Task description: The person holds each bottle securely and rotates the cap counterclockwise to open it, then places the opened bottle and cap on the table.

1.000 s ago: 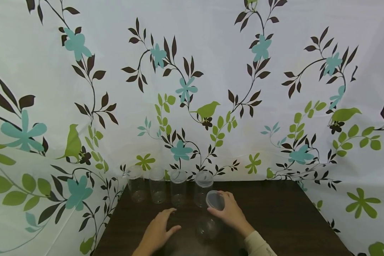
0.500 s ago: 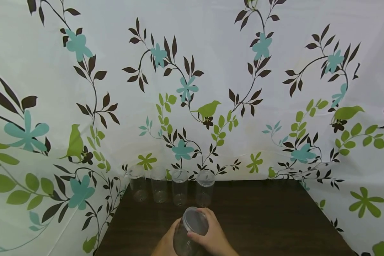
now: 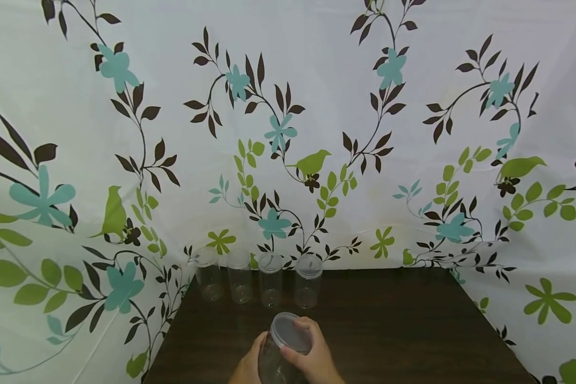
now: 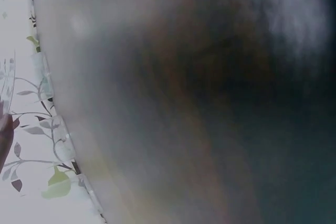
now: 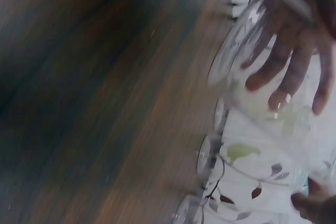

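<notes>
Clear jar (image 3: 274, 362) is up front-center of the dark worktop (image 3: 413, 330), near side, held btwn both hands. It's tilted, grey lid (image 3: 295, 335) facing up and toward the head cam. Lid sits over the jar mouth; can't tell if it's seated tight. Jar base runs out of frame in head view, so can't confirm whether it touches the worktop.

L hand (image 3: 249, 360) wraps the jar body from its L side. In head view most of its fingers are behind the jar. R wrist view: 4 fingers show thru the clear wall, spaced apart & curved along it; looks like L hand, not 100% sure.

R hand (image 3: 317, 356) is on the lid from the R: thumb on the near edge, fingers over the far edge, pinching the lid btwn them.

4 more clear jars stand upright in a row nr the back edge, L half of worktop, well apart from the held one. L to R: 1st jar (image 3: 209, 280), 2nd jar (image 3: 240, 282), 3rd jar (image 3: 271, 285), 4th jar (image 3: 308, 288). 3rd & 4th show pale lids; 1st & 2nd tops too faint to call.

Backdrop is a white sheet (image 3: 336, 101) w/ leaf, flower & bird print, behind and on both sides. L wrist view mostly blur.
</notes>
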